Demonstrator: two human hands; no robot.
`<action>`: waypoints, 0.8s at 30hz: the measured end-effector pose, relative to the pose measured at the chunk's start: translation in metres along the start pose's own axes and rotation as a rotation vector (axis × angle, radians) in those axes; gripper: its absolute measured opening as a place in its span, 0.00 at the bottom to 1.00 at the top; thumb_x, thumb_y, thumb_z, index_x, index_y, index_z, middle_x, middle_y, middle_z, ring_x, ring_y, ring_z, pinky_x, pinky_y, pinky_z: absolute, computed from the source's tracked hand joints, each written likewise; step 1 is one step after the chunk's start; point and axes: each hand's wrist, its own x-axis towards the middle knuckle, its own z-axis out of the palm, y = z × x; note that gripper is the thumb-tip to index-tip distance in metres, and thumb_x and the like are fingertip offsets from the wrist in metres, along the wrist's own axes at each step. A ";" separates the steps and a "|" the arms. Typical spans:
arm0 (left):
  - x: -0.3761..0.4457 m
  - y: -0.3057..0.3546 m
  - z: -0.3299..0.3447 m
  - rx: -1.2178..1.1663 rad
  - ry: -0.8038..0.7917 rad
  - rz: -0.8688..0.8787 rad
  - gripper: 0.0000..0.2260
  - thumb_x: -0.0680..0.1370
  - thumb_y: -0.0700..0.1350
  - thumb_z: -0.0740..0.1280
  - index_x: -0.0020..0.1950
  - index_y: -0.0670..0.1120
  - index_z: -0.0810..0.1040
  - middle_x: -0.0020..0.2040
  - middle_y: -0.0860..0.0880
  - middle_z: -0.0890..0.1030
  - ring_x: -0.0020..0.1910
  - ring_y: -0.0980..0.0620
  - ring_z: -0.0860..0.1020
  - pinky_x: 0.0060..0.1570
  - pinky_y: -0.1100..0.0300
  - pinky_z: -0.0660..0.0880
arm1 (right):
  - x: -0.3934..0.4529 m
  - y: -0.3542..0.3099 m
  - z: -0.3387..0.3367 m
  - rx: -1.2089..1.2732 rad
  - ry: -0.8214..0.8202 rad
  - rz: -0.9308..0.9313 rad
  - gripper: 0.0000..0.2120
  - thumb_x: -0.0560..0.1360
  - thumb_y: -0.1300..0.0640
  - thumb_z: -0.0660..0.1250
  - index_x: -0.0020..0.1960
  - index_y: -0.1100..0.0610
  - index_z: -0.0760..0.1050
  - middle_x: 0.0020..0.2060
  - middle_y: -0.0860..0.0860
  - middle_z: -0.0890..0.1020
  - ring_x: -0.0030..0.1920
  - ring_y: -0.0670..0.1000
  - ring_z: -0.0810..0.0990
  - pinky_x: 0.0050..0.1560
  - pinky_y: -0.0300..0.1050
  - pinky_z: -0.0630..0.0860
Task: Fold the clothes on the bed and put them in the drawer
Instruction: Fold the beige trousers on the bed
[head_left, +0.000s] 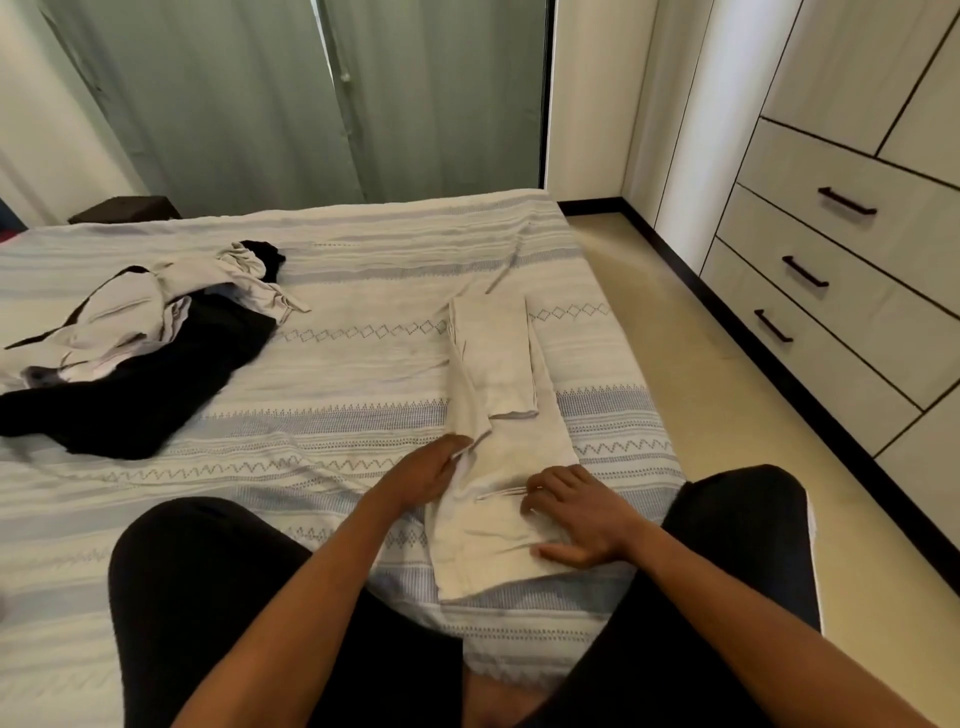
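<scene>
- You kneel on a bed (332, 374) covered in striped woven fabric with zigzag stitching.
- A rumpled heap of black and cream clothes (140, 338) lies far left.
- Soft cream trousers (504, 415), folded long, lie before you.
- Your left hand (426, 475) pinches their edge.
- Your right hand (576, 514) presses flat, fingers relaxed.
- Closed drawers (831, 260) stand right.
</scene>
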 end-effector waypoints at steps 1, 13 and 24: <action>-0.001 0.001 0.000 -0.010 0.020 0.008 0.16 0.83 0.41 0.59 0.69 0.41 0.73 0.63 0.42 0.78 0.58 0.48 0.76 0.55 0.66 0.68 | 0.001 -0.005 0.002 -0.029 -0.026 -0.021 0.30 0.74 0.28 0.59 0.65 0.49 0.71 0.64 0.51 0.74 0.63 0.54 0.73 0.63 0.54 0.70; -0.002 0.011 0.003 0.042 -0.083 -0.066 0.27 0.77 0.51 0.51 0.72 0.41 0.70 0.68 0.40 0.73 0.63 0.41 0.76 0.62 0.49 0.73 | -0.009 -0.034 0.008 -0.141 -0.283 0.065 0.35 0.69 0.44 0.71 0.71 0.53 0.64 0.73 0.56 0.67 0.73 0.61 0.67 0.67 0.61 0.71; 0.013 0.015 -0.017 -0.059 -0.171 -0.256 0.15 0.79 0.50 0.60 0.64 0.52 0.77 0.63 0.48 0.80 0.60 0.47 0.78 0.60 0.56 0.72 | 0.021 -0.008 -0.047 0.193 0.222 0.285 0.19 0.73 0.43 0.61 0.62 0.44 0.73 0.55 0.45 0.78 0.46 0.53 0.81 0.37 0.49 0.77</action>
